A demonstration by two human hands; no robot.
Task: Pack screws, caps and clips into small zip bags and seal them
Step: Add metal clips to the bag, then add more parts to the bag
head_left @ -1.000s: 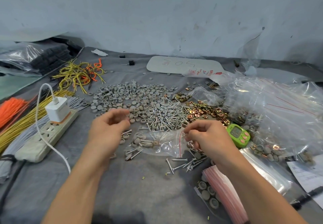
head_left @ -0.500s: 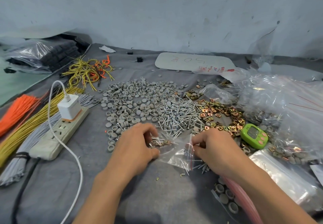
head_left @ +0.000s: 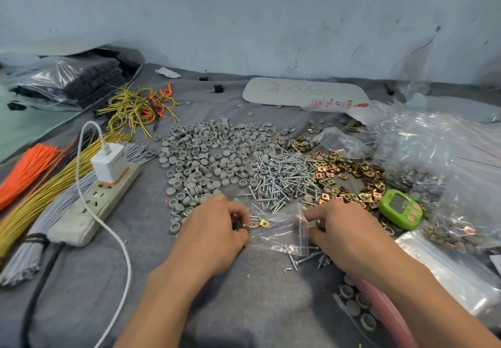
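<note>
– Clear plastic, thin and crinkled: that's the zip bag [head_left: 282,232], lying flat between the two hands. The left hand [head_left: 214,231] has its fingers curled over the bag's closed end, where the parts are bunched. The right hand [head_left: 344,229] pinches the red-striped mouth between thumb and fingertips.

– What's in it?

– A brass clip [head_left: 264,222] shows just past the left fingertips, with a few screw shanks beside it. Whether any cap is inside, I can't tell.

– And the stock?

– Straight beyond the hands is the heap of screws [head_left: 282,176]. The grey caps [head_left: 211,152] spread out beyond the left hand, and the clips [head_left: 347,176] beyond the right. A green timer [head_left: 400,208] sits just outside the right hand, and a power strip [head_left: 92,204] lies well out past the left.

– So what could spoil it?

– The seal, I'd say. Some loose screws [head_left: 306,259] lie right under the mouth edge, by the right hand. If one gets caught in the zip track it leaves a gap, and the contents leak out later. Then there are the screw points against that thin film: a hard squeeze from the left hand could prick it through. And if the bag tips toward the mouth before it's pressed shut, everything slides back out.
</note>
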